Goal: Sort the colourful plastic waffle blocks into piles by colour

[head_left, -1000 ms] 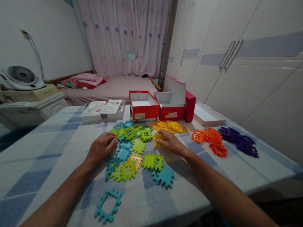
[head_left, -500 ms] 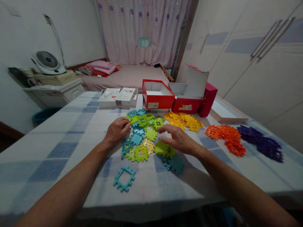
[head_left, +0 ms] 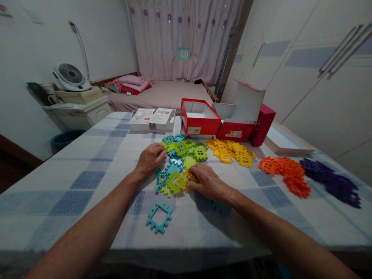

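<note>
The red box (head_left: 200, 118) stood open at the back of the counter (head_left: 177, 242), its white inside showing. Beside it the lidded box (head_left: 234, 131) had its lid up, with a magenta box (head_left: 264, 124) upright against its right side. Left of these, leaflets (head_left: 161, 116) lay over two white trays (head_left: 138, 126); at far right was a shallow tray (head_left: 290, 140), pale inside.

A blue and white checked cloth (head_left: 101, 155), slightly creased, covered the counter. Behind were a bed (head_left: 177, 93) with folded pink bedding (head_left: 132, 80), a pink curtain (head_left: 157, 42), a fan (head_left: 69, 74), a bin (head_left: 68, 138) and the glossy wardrobe (head_left: 314, 89).

The pieces looked like smooth plastic, flat squares with toothed edges, some with window grids. The mixed pile (head_left: 173, 169), green and blue, lay between the hands; the yellow pile (head_left: 228, 149), orange pile (head_left: 285, 170) and purple pile (head_left: 331, 182) ran off to the right. A blue frame (head_left: 152, 214) lay alone near the front.

The left hand (head_left: 150, 158) rested half curled, fingertips at the mixed pile's left edge; whether it gripped anything I could not tell. The right hand (head_left: 207, 179) reached in from the other side, fingers bent, thumb apart, touching a yellow piece (head_left: 189, 178); a pinch could not be made out
</note>
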Action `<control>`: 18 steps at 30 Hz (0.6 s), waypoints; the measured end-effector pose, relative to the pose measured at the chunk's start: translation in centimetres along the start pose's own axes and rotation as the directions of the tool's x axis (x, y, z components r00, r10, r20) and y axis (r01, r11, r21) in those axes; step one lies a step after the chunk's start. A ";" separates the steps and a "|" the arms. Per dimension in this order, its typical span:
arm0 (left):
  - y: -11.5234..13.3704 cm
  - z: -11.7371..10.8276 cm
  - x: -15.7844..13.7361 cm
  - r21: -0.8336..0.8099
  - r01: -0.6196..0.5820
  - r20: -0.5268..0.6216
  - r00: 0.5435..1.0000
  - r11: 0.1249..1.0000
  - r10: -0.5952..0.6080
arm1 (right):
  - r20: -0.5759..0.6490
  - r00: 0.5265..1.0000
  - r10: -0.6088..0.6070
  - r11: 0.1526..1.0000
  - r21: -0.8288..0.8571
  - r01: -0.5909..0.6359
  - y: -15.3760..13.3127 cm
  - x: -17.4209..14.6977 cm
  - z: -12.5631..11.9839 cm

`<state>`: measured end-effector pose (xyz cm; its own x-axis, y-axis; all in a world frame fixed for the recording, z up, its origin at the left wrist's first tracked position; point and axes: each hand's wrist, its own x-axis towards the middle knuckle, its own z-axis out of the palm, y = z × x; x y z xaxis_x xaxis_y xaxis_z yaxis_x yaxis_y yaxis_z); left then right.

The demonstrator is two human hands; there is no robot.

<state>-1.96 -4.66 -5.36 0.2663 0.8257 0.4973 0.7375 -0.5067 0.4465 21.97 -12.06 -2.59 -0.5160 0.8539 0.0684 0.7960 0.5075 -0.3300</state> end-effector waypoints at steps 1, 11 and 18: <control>0.0 0.0 0.0 0.006 0.003 0.002 1.000 1.000 -0.003 | -0.025 1.000 -0.015 1.000 0.013 0.015 0.0 0.0 0.1; 0.2 -0.3 0.0 0.004 0.037 0.011 0.999 0.999 -0.037 | -0.350 0.895 0.277 0.950 0.240 -0.200 6.8 -0.1 -5.8; 0.3 -0.3 0.1 -0.023 0.068 0.024 0.997 0.997 -0.067 | -0.491 0.731 0.473 0.872 0.146 -0.467 17.4 -1.0 -8.5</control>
<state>-1.86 -4.79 -4.92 0.2306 0.8636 0.4483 0.7393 -0.4550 0.4964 39.07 -3.07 -0.37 0.1548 0.9214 0.3565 0.8891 0.0274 -0.4569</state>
